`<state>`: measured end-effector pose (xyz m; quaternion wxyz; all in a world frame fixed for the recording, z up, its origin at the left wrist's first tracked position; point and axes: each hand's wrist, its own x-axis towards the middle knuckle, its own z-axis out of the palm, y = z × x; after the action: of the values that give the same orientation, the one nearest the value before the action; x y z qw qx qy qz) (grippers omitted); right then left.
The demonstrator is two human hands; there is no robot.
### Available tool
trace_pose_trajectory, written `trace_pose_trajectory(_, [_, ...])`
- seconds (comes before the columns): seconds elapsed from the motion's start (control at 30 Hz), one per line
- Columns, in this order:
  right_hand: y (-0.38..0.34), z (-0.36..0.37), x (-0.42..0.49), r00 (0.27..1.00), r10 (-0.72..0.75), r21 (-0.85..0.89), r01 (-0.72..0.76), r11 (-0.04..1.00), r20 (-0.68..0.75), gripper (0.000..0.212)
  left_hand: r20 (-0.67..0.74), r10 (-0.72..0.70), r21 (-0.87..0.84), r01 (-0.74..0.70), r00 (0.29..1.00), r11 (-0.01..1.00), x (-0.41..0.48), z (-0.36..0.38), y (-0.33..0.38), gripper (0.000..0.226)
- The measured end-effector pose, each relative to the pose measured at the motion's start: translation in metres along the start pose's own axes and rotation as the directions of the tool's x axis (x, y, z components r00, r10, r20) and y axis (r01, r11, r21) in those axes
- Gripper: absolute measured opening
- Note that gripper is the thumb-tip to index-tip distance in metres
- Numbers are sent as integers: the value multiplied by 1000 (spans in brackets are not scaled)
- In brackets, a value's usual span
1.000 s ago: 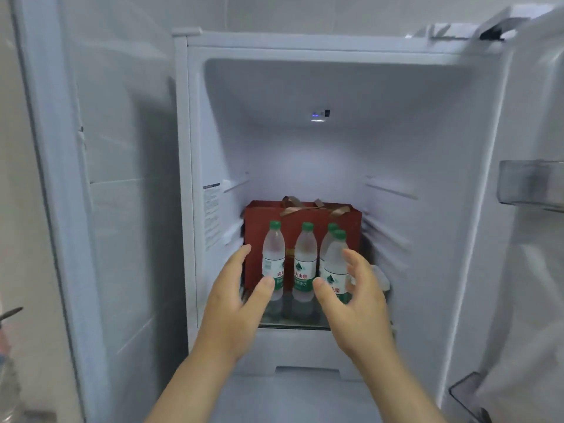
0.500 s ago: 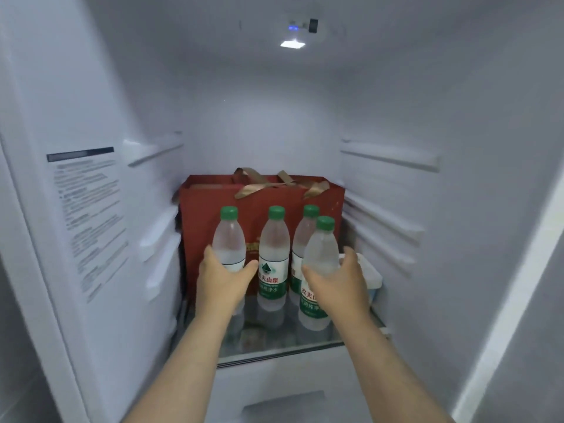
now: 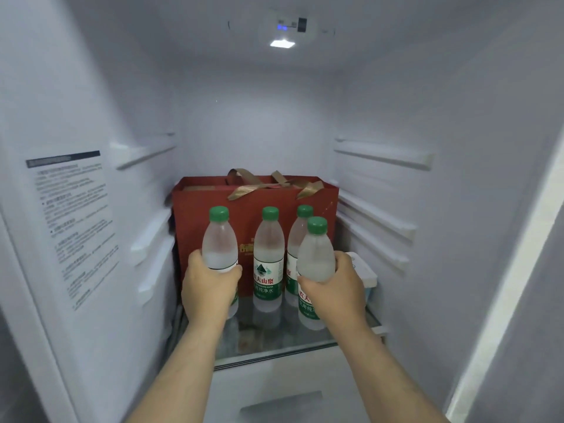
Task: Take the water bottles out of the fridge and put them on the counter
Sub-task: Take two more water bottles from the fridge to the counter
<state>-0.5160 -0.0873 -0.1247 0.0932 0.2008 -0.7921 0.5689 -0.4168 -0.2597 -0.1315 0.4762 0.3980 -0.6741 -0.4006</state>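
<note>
Several clear water bottles with green caps and green labels stand on the fridge's glass shelf (image 3: pixel 274 340). My left hand (image 3: pixel 210 291) is wrapped around the leftmost bottle (image 3: pixel 219 239) at its label. My right hand (image 3: pixel 337 293) grips the front right bottle (image 3: pixel 316 254), which stands nearest to me. Between them a middle bottle (image 3: pixel 268 254) stands untouched. A back right bottle (image 3: pixel 300 236) is partly hidden behind the one in my right hand. All bottles are upright.
A red gift bag (image 3: pixel 244 193) with gold ribbon handles stands right behind the bottles. A white lidded box (image 3: pixel 364 273) sits at the shelf's right end. Shelf rails line both white fridge walls. A white drawer front (image 3: pixel 290 389) lies below the shelf.
The view has moved closer into the fridge. Both hands went from open and reaching to closed around one bottle each, with the grip firmer than half a second ago.
</note>
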Motion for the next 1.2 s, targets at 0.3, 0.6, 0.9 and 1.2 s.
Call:
trace_pose_trajectory(0.3, [-71,-70,-49,993,-74,364,35,931,93,56,60,101,-136,-92,993,986,-53,-86,66,46])
trace_pose_trajectory(0.6, [-116,-173,-128,961,-220,418,132,899,169,53,82,248,-132,-237,965,963,-164,-175,139,53])
trace_pose_trajectory(0.9, [-141,-321,-236,958,-284,337,256,906,36,52,196,441,-274,-383,876,882,-296,-226,201,53])
trace_pose_trajectory(1.2, [-153,-491,-349,916,-276,20,294,956,-290,53,400,630,-560,-366,666,743,-436,-220,275,62])
